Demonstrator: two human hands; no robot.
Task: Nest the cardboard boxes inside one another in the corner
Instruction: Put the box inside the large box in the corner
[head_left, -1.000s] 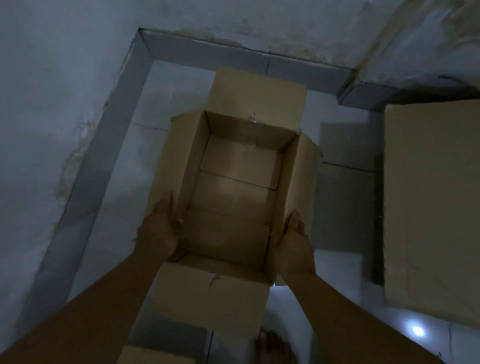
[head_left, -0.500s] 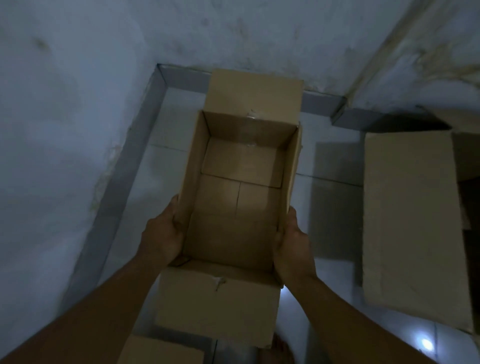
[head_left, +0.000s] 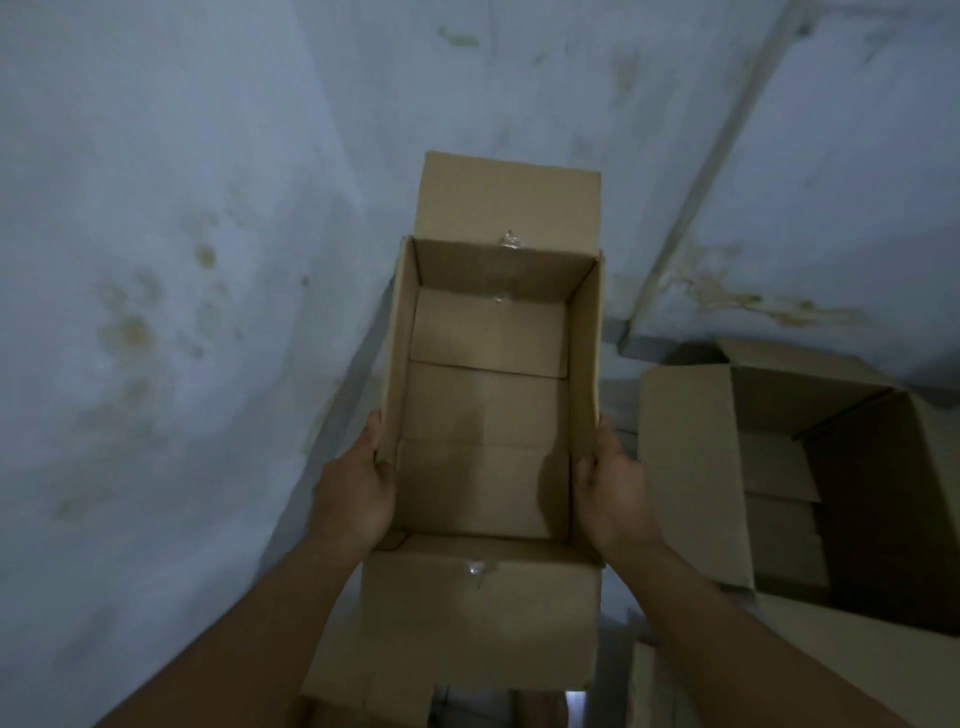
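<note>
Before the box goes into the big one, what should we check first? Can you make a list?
1. Both hands hold the box: left hand and right hand grip opposite walls. Ok.
2. Box is empty: ok.
3. Its flaps are folded out: ok.
4. Big box on the right is open: ok.
5. Big box has room: cardboard already lies inside, so cannot tell.
6. Box is over the big box: not ok, it is beside it.

Larger box (head_left: 852, 467) cut off at right edge; floor hidden behind held box (head_left: 488, 415)
</note>
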